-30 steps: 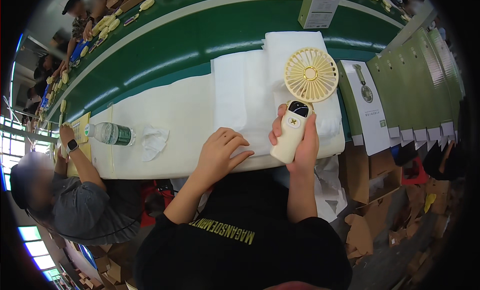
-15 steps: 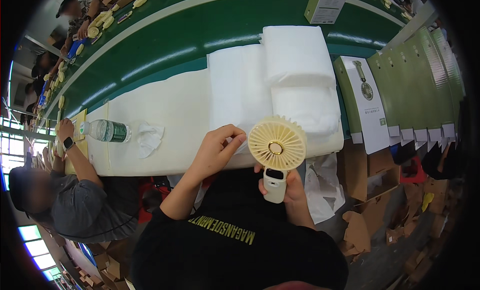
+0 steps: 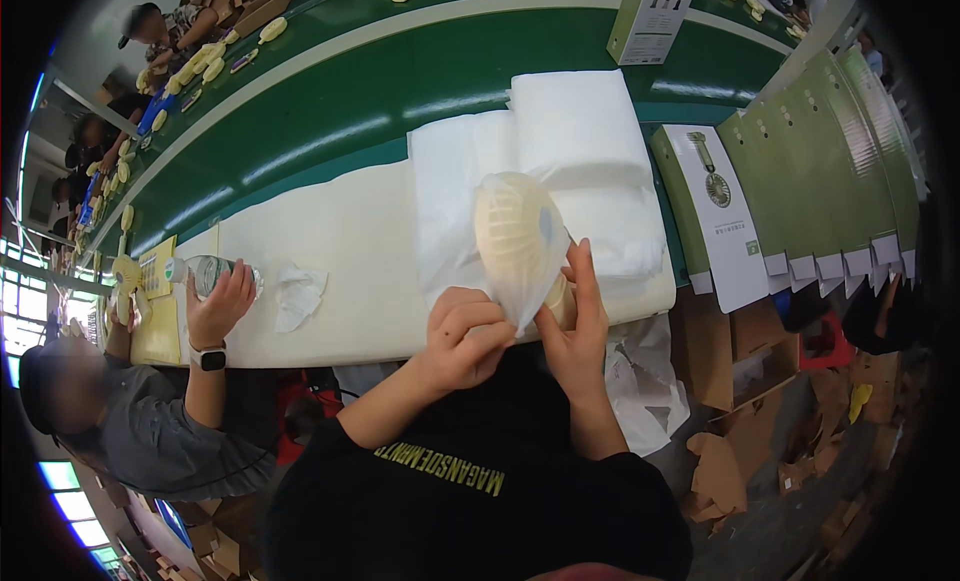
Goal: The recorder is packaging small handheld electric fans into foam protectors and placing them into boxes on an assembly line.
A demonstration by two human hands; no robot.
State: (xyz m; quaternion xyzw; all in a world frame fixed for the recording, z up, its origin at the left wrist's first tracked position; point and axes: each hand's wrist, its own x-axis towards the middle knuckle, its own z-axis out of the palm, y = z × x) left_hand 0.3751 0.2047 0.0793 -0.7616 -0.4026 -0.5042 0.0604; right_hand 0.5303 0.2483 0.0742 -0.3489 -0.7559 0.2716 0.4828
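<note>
A cream handheld fan (image 3: 512, 236) is held up over the near table edge, its round head inside a thin clear plastic bag (image 3: 522, 291). My right hand (image 3: 578, 326) grips the fan's handle from the right. My left hand (image 3: 467, 333) pinches the lower edge of the bag just below the fan head. Behind the fan lies a stack of white foam bags (image 3: 570, 141) on the white table cover (image 3: 340, 251).
A co-worker's hand (image 3: 218, 306) at the left holds a water bottle (image 3: 205, 274) beside a crumpled tissue (image 3: 297, 293). Green and white boxes (image 3: 790, 171) line the right. A green conveyor belt (image 3: 330, 91) runs behind, with a box (image 3: 650, 19) on it. Cardboard scraps (image 3: 720, 471) lie on the floor.
The fan, bare and upright half a second ago, now has the plastic bag over its head. My left hand moved from the table edge onto the bag.
</note>
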